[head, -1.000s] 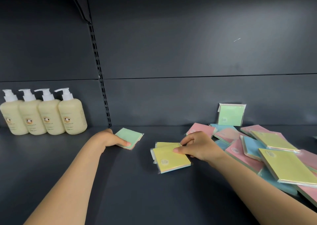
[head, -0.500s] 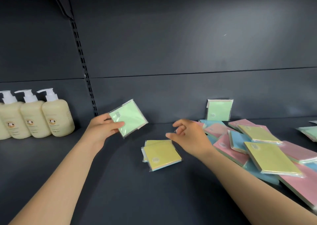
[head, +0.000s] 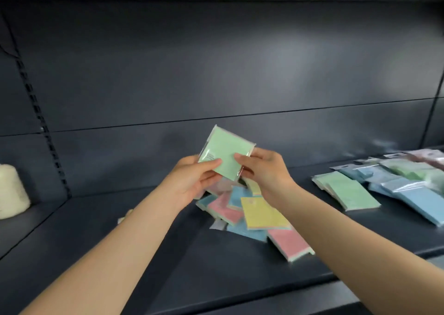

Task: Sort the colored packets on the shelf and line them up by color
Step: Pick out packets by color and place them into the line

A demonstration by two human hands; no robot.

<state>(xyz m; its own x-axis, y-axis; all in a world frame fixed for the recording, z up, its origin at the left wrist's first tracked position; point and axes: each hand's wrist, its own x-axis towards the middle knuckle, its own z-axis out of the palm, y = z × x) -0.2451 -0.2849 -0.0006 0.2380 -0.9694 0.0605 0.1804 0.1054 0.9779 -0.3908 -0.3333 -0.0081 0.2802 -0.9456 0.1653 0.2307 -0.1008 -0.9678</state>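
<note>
**Two hands on one green packet, above the mixed pile**

Both hands meet at frame centre, lifted clear of the shelf point(head: 168, 254). Left hand point(head: 192, 180) pinches the green packet point(head: 224, 157) at its 8 o'clock corner, thumb on the face, fingers curled behind. Right hand point(head: 266, 170) pinches the 4 o'clock edge the same way, thumb on the front. Packet tilted, one corner toward 12 o'clock, clear wrapper showing along its edges; small print near its left edge, too blurred to read

At 6 o'clock from the held packet: mixed pile point(head: 242, 213) lying flat on the shelf, overlapping pink, blue and yellow packets. Yellow packet point(head: 263, 213) on top at the pile's centre; pink packet point(head: 288, 242) sticking out at the pile's 5 o'clock

At 3 o'clock, well apart from the pile: green stack point(head: 348, 192) lying flat, then blue packets point(head: 413, 199) just beside it, further right. More packets behind those near the back wall, blurred, colours hard to tell

Far 9 o'clock: cream bottle point(head: 12, 192), only partly in frame, blurred

Small pale edge of something shows beside the left forearm, at 8 o'clock of the pile; cannot tell what
</note>
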